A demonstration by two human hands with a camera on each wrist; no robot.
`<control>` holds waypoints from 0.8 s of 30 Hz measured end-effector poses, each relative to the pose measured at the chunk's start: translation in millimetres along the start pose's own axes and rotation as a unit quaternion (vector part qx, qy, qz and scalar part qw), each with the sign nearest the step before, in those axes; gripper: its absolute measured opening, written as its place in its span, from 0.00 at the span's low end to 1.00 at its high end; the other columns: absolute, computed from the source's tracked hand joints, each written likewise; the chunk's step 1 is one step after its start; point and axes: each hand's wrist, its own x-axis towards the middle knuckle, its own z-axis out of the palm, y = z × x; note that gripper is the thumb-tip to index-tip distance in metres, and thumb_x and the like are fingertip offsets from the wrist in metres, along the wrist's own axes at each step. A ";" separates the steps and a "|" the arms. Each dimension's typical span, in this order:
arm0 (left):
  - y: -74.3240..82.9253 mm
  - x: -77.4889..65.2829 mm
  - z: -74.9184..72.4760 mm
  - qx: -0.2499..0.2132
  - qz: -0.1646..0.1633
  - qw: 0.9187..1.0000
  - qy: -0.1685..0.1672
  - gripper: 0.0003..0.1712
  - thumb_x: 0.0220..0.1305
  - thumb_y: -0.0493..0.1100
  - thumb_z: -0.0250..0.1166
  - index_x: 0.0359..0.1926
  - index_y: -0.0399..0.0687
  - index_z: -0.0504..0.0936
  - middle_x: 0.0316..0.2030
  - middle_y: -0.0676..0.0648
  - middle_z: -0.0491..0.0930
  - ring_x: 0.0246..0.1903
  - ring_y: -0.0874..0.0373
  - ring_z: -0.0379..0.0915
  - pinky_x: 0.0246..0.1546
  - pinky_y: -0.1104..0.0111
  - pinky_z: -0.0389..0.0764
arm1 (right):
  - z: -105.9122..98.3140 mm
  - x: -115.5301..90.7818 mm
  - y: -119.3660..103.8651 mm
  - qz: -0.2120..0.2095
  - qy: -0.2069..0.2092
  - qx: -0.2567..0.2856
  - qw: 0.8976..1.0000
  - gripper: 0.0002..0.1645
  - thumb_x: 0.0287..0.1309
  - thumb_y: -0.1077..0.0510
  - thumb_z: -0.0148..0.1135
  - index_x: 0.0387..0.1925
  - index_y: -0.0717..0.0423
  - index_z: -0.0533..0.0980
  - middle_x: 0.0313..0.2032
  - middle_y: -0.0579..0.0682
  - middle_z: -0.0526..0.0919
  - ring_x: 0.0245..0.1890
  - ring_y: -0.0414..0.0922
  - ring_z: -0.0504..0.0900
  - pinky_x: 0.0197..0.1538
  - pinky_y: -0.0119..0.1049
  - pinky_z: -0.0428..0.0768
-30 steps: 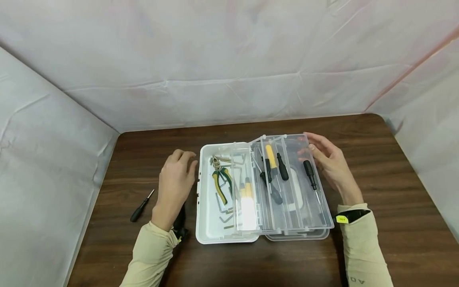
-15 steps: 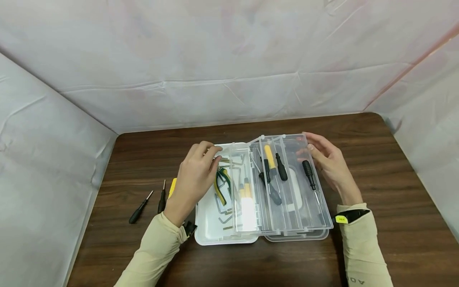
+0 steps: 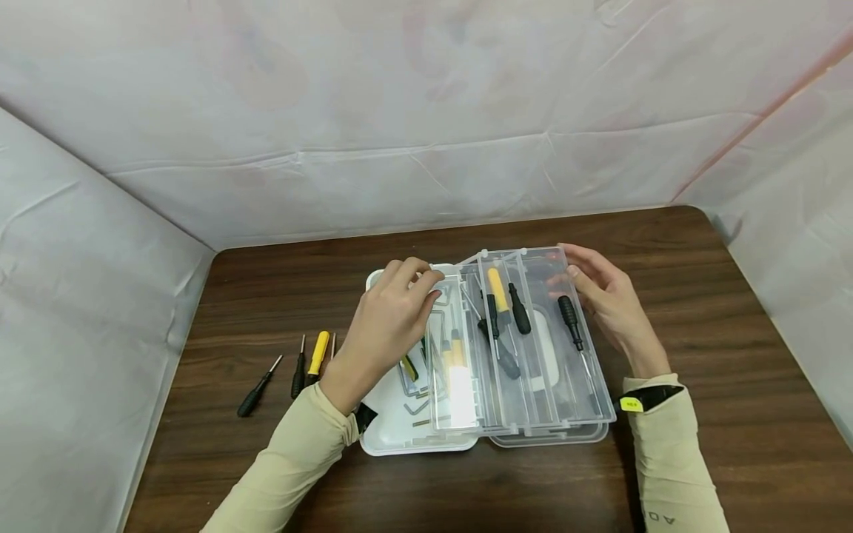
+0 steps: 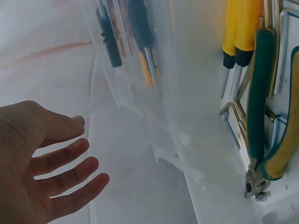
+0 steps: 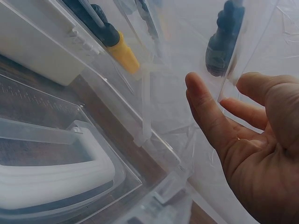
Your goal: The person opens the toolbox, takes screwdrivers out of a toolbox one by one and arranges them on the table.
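A white toolbox (image 3: 380, 444) lies open, with a clear divided tray (image 3: 580, 403) swung out to its right. My right hand (image 3: 616, 318) grips the tray's far right corner between thumb and fingers. Above the far end of the toolbox hangs my left hand (image 3: 389, 314), its fingers loosely bent and nothing in them. Green-and-yellow pliers (image 4: 260, 93), yellow-handled screwdrivers (image 4: 243, 32) and several hex keys (image 3: 417, 409) lie inside the toolbox, partly hidden by that hand in the head view. The tray holds a black screwdriver (image 3: 569, 322), a yellow-handled one (image 3: 496, 289) and several other tools.
Left of the toolbox, a black screwdriver (image 3: 258, 386), another black one (image 3: 298, 376) and a yellow-handled one (image 3: 320, 354) lie on the brown table (image 3: 253, 296). A clear lid with a white handle (image 5: 60, 182) lies below the tray. White sheeting (image 3: 400, 96) surrounds the table.
My left hand has moved right, from beside the toolbox to over it, covering much of the pliers and uncovering screwdrivers on the table. My right hand stays at the tray's corner.
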 end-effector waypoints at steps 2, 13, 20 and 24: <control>2.5 2.9 0.3 0.000 0.012 1.000 0.000 0.09 0.71 0.39 0.67 0.51 0.46 0.86 0.48 0.45 0.83 0.45 0.49 0.79 0.39 0.63 0.86 | 0.5 0.4 0.0 0.000 0.000 -0.001 1.000 0.26 0.77 0.68 0.50 0.73 0.65 0.67 0.60 0.47 0.85 0.45 0.39 0.89 0.47 0.36 0.89; 19.2 20.6 5.1 -0.010 0.065 0.998 -0.025 0.11 0.71 0.39 0.68 0.53 0.46 0.87 0.50 0.47 0.83 0.50 0.51 0.80 0.43 0.64 0.88 | 1.3 1.2 -0.7 0.002 0.001 -0.003 1.000 0.27 0.77 0.68 0.51 0.73 0.64 0.67 0.60 0.44 0.85 0.46 0.39 0.90 0.48 0.35 0.89; 27.8 31.8 13.4 -0.002 0.120 0.991 -0.055 0.12 0.72 0.40 0.66 0.54 0.49 0.86 0.53 0.46 0.83 0.55 0.49 0.79 0.47 0.63 0.88 | 1.3 0.8 0.0 -0.001 -0.001 0.002 1.000 0.26 0.77 0.68 0.50 0.73 0.65 0.67 0.60 0.46 0.85 0.46 0.39 0.89 0.48 0.36 0.89; 31.3 36.5 17.5 -0.005 0.145 0.987 -0.070 0.13 0.72 0.44 0.68 0.54 0.50 0.86 0.53 0.47 0.83 0.55 0.50 0.78 0.48 0.63 0.87 | 2.2 1.4 0.9 -0.007 -0.005 0.014 1.000 0.26 0.77 0.69 0.49 0.73 0.67 0.67 0.60 0.49 0.85 0.45 0.41 0.89 0.48 0.37 0.89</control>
